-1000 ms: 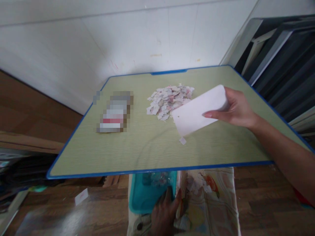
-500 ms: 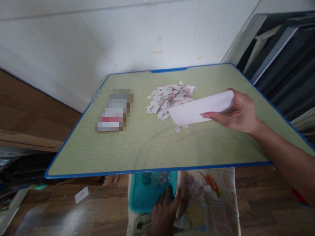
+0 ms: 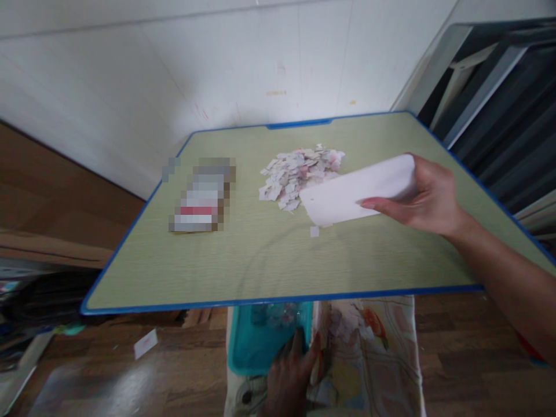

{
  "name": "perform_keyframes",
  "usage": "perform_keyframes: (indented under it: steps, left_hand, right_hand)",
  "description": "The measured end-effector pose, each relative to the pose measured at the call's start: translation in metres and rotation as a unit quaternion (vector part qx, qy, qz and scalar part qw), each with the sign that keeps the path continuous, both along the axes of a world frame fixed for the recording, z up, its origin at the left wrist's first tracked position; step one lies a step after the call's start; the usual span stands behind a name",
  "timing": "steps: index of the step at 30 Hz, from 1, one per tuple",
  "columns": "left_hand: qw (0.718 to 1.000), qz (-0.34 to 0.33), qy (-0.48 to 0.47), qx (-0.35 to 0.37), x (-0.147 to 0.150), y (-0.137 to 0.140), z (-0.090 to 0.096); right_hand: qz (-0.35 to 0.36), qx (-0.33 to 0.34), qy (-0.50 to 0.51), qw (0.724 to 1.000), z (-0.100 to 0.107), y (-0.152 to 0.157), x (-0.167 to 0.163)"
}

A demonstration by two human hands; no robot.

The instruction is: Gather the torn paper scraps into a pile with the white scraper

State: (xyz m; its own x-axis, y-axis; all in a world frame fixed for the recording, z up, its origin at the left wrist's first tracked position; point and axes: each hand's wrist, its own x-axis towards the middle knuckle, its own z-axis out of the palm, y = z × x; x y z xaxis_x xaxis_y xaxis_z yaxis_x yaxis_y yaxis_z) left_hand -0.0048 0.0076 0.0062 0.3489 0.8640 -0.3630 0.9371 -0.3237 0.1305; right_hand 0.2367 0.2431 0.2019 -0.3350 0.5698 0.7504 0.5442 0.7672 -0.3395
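Note:
My right hand (image 3: 428,197) grips a bent white sheet (image 3: 358,188), thumb in front and fingers behind it. The sheet slants over the table beside a heap of small torn paper pieces (image 3: 295,176) and hides part of its right side. One small paper square (image 3: 315,231) lies just below the sheet's lower corner. My left hand (image 3: 289,368) is low, below the table's front edge, fingers partly curled. It touches a narrow upright thing (image 3: 320,324) at the right side of a teal tray (image 3: 247,347); what it grips is unclear.
The table (image 3: 208,272) is pale green with a blue rim and stands against a white wall. A blurred-out flat item (image 3: 197,200) lies on its left. Below is patterned cloth (image 3: 386,370) with paper scraps. Dark panels (image 3: 504,98) lean at right; cardboard (image 3: 61,202) stands left.
My right hand and the white sheet have shifted slightly right, and the sheet's far end has risen a little. My left hand looks unmoved.

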Motion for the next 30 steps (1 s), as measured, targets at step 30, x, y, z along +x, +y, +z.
perform_keyframes:
  steps: [30]
  left_hand:
    - [0.999, -0.007, 0.018, -0.041, 0.002, 0.003, 0.000]
  right_hand:
    - [0.072, -0.185, 0.090, 0.976, -0.005, 0.011, 0.002]
